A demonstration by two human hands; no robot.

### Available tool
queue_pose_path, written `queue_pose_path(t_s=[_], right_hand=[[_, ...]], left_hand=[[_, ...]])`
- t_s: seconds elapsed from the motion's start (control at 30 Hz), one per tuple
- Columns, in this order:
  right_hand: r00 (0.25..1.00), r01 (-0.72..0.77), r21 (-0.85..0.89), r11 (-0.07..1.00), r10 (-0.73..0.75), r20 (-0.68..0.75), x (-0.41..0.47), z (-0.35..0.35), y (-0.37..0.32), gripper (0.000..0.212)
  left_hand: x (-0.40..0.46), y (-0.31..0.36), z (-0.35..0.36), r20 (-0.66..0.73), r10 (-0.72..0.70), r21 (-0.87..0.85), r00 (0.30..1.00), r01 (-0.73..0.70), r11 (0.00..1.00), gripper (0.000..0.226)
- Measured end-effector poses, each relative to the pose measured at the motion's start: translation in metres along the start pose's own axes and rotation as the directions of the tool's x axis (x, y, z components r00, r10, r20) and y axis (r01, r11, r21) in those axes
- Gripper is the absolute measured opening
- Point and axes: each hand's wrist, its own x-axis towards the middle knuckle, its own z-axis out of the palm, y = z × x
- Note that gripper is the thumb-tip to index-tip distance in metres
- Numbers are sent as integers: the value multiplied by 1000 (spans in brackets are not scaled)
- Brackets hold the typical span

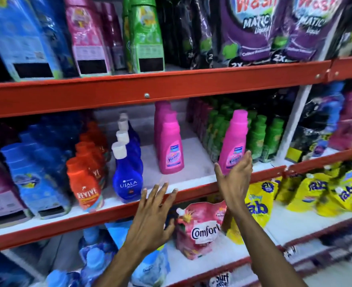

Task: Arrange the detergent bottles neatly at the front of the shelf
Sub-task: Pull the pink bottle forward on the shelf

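Middle shelf (191, 190), orange front rail, white deck. Two pink Vanish bottles are the items in play: the right pink bottle (234, 141) stands tilted near the front edge at about 2 o'clock from frame centre, and a pink bottle row (170, 141) stands upright further back at about 12 o'clock, with bare deck between them. Right hand (234, 179) is open, fingers spread, palm toward the right pink bottle's lower label; thumb and fingers flank it, but blur makes contact unclear, not a closed grasp. Left hand (152, 220) is open and empty, fingers splayed, fingertips at the orange rail at about 6 o'clock, touching no bottle. Blue Ujala bottles (127, 179) line up at 9 o'clock of the pink row, orange Revive bottles (87, 183) further toward 9. Green bottles (256, 137) sit just behind the right pink bottle at 3 o'clock. Step in hand, judged: squaring up the right pink bottle at the front. Next move likely calls for setting it upright, then reaching at 12 o'clock to pull the pink row forward to the rail, label out, without knocking the Ujala bottles.
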Motion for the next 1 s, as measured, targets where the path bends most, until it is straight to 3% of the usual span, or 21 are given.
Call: queue_pose_path(t_s=[0.4,0.8,1.0], right_hand=[[999,-9,41,999,11,-48,19,-10,-9,87],[981,110,61,992,-118,151,-53,22,-82,87],[981,101,46,994,-107,163,-64,31,-91,87]], left_hand=[[-14,-11,-2,36,-25,13,999,25,1000,85],[-26,-14,-1,-18,-26,-2,999,26,1000,82],[-27,-17,0,-53,-2,10,999,3,1000,80]])
